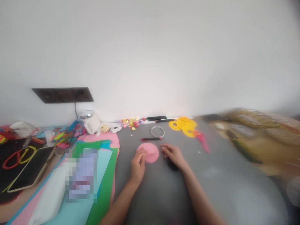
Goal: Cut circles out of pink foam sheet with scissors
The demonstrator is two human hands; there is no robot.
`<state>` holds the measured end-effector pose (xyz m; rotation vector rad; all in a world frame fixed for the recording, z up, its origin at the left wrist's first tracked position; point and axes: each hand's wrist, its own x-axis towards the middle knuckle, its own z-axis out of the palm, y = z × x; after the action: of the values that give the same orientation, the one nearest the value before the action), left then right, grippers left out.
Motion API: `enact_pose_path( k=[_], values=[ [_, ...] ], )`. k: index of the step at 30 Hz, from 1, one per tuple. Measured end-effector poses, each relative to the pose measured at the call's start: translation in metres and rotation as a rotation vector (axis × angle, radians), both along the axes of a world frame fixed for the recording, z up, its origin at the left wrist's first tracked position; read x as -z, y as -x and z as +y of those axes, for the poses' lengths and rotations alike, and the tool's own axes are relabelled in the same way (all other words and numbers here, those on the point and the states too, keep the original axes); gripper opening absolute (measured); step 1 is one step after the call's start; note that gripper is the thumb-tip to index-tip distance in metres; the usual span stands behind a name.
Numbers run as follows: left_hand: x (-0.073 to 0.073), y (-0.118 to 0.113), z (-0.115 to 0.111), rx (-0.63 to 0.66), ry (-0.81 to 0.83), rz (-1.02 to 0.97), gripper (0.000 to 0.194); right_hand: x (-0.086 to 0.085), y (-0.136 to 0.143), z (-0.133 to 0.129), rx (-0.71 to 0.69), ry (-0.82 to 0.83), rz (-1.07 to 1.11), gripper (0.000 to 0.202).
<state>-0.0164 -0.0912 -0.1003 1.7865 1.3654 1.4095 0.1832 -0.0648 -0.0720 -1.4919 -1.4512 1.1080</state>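
A pink paper circle (152, 152) rests on the grey table, its left side pinched by my left hand (138, 165). Just to the right of the circle is my right hand (172, 155), its fingers curled and its fingertips apart from the paper. Under that palm shows a black looped object (172, 164); its kind is hard to make out, and the rest of it is hidden by the hand. Beyond the circle lie a pen with red ends (151, 139) and a thin silver ring (151, 132).
Yellow paper rings (187, 127) and pink scissors (203, 143) lie at the back right. Black markers (156, 118) and small colourful pieces (131, 122) line the wall. Stacked coloured paper (103, 187), a phone (32, 168) and red-and-yellow-handled scissors (17, 159) occupy the left.
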Motion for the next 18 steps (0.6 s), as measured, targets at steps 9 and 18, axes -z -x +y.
enact_pose_path(
  k=[9,18],
  values=[
    [-0.0068,-0.0004,-0.0007,-0.034,0.029,-0.070,0.018,-0.0006,0.0036,-0.0030,0.017,-0.007,-0.055,0.041],
    [-0.0019,-0.0001,-0.0020,-0.033,0.082,-0.169,0.021,-0.0001,0.0046,-0.0044,0.031,-0.009,-0.072,0.043]
  ],
)
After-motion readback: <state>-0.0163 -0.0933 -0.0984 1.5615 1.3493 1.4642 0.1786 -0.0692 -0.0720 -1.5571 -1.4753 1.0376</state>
